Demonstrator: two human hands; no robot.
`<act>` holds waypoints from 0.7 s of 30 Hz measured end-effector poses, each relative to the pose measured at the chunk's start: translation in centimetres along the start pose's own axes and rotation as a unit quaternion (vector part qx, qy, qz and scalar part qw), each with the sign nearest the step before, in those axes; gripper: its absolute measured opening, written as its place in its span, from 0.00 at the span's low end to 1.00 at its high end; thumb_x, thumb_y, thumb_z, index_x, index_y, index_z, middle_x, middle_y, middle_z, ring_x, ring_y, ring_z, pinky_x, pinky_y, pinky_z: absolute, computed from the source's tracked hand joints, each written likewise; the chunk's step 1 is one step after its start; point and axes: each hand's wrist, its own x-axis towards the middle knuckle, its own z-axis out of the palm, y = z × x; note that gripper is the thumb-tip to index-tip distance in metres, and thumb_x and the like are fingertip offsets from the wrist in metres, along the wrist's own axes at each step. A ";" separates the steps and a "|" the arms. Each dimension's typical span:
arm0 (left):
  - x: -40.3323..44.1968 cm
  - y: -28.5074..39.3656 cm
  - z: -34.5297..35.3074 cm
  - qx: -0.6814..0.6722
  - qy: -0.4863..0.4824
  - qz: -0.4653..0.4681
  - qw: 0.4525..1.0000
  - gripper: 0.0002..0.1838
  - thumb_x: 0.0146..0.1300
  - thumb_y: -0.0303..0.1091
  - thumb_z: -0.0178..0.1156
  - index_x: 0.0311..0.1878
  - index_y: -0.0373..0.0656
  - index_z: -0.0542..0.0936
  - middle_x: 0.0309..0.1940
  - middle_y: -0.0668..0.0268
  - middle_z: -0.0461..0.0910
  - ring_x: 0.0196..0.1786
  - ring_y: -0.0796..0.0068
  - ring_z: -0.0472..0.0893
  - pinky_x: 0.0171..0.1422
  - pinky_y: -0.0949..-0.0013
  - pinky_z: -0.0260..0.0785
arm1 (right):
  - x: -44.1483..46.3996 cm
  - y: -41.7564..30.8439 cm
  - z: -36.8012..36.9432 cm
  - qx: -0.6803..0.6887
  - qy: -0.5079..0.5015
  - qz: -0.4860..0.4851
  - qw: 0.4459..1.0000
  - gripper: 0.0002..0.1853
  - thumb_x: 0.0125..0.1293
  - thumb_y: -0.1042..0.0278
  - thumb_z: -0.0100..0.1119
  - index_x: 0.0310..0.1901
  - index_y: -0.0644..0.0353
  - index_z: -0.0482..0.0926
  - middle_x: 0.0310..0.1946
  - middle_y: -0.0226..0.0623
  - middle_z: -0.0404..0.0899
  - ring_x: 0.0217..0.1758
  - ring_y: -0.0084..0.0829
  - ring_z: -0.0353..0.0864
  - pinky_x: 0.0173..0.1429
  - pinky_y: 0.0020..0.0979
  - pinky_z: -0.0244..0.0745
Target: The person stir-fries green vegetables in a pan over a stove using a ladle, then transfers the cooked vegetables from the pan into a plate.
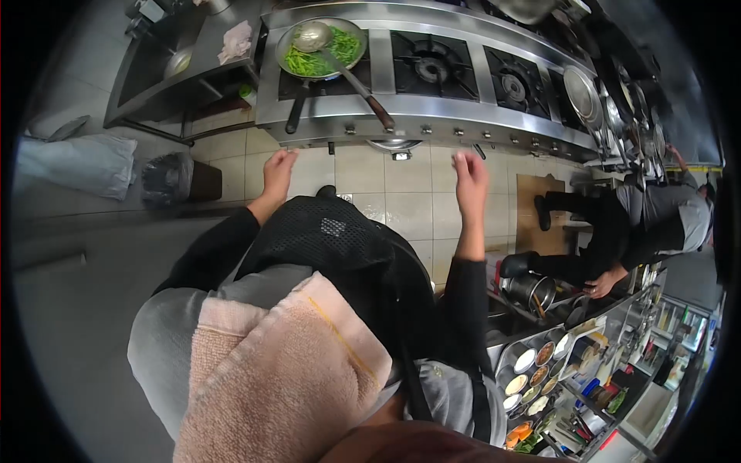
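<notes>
Fingers of the person's left hand (276, 176) and right hand (470, 184) curl loosely, with nothing visible in either; whether fingertips meet thumbs cannot be told. Ahead of both hands runs the stove (440, 109). Its leftmost visible burner carries the wide pan (351, 28), forward of the left fingers and nearer to them than to the right. The pan handle (296, 114) points back towards the person, its long axis nearly in line with the left fingers. The ladle (312, 36) lies across the pan, its shaft slanting back and rightward, its wooden grip (380, 113) ahead of the gap between the hands. Cut greens (305, 63) lie in the pan
</notes>
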 end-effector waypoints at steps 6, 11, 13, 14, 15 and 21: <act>8.1 0.7 -2.0 -0.240 -0.009 -0.152 0.959 0.21 0.69 0.56 0.59 0.46 0.47 0.79 0.36 0.69 0.80 0.39 0.77 0.78 0.48 0.68 0.71 | 15.3 -2.1 18.6 -0.252 -0.106 -0.113 0.955 0.30 0.64 0.43 0.66 0.47 0.69 0.83 0.42 0.52 0.86 0.50 0.39 0.85 0.54 0.36 0.77; 11.8 4.3 -1.3 -0.306 -0.164 -0.179 0.920 0.26 0.72 0.58 0.55 0.55 0.43 0.76 0.45 0.60 0.83 0.43 0.69 0.82 0.48 0.65 0.76 | 16.3 -0.9 25.8 -0.109 -0.374 0.203 0.898 0.29 0.62 0.46 0.67 0.47 0.70 0.79 0.33 0.43 0.82 0.32 0.35 0.82 0.41 0.32 0.78; 12.1 4.0 -1.5 -0.301 -0.195 -0.190 0.914 0.26 0.73 0.56 0.56 0.58 0.42 0.73 0.46 0.58 0.83 0.39 0.67 0.82 0.42 0.67 0.77 | 15.0 0.2 25.3 -0.122 -0.379 0.165 0.902 0.20 0.63 0.57 0.67 0.43 0.69 0.78 0.30 0.40 0.80 0.28 0.31 0.81 0.37 0.30 0.77; 12.4 3.4 -1.4 -0.301 -0.194 -0.194 0.914 0.26 0.73 0.56 0.56 0.58 0.43 0.73 0.46 0.58 0.83 0.39 0.67 0.82 0.42 0.67 0.77 | 13.9 -0.7 24.0 -0.190 -0.356 0.108 0.909 0.16 0.63 0.62 0.66 0.42 0.69 0.77 0.29 0.40 0.80 0.27 0.31 0.81 0.35 0.30 0.77; 12.2 3.8 -1.5 -0.300 -0.189 -0.194 0.915 0.25 0.73 0.55 0.56 0.58 0.44 0.74 0.45 0.58 0.83 0.39 0.68 0.81 0.42 0.67 0.77 | 12.8 -1.8 23.0 -0.252 -0.334 0.045 0.907 0.13 0.63 0.66 0.66 0.41 0.68 0.77 0.28 0.40 0.80 0.26 0.30 0.81 0.34 0.29 0.77; 11.6 3.7 -0.2 -0.334 -0.152 -0.198 0.909 0.20 0.73 0.54 0.57 0.50 0.46 0.74 0.37 0.61 0.81 0.30 0.74 0.76 0.31 0.71 0.69 | 11.9 -1.8 20.6 -0.344 -0.136 -0.201 0.907 0.22 0.65 0.63 0.64 0.57 0.65 0.74 0.35 0.61 0.83 0.39 0.62 0.83 0.44 0.52 0.80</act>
